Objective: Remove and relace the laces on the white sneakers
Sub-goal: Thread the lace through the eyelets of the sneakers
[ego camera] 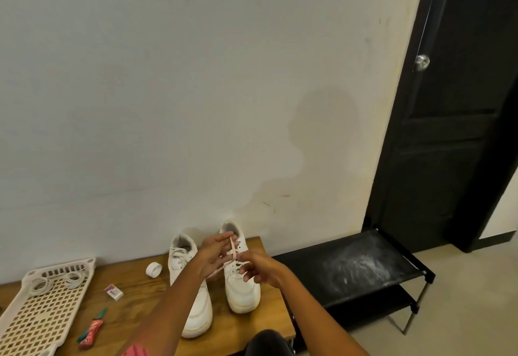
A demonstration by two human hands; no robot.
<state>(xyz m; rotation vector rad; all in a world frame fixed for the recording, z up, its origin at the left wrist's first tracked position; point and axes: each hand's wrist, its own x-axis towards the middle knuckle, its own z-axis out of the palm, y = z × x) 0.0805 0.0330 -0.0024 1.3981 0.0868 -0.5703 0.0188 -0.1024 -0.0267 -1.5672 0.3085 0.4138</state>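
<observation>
Above the right sneaker (241, 282) (near the bench edge (276, 285)), 2 hands' fingers (224, 246) pinching 1 lace (232, 247).

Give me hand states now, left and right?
Left hand: fingers curled round the lace of the right-side sneaker.
Right hand: pinches the same lace.

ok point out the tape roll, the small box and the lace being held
tape roll (154, 270), head view, on its outer band
small box (113, 291), head view, on its top face
lace (233, 247), head view, on the stretch between the hands
</observation>
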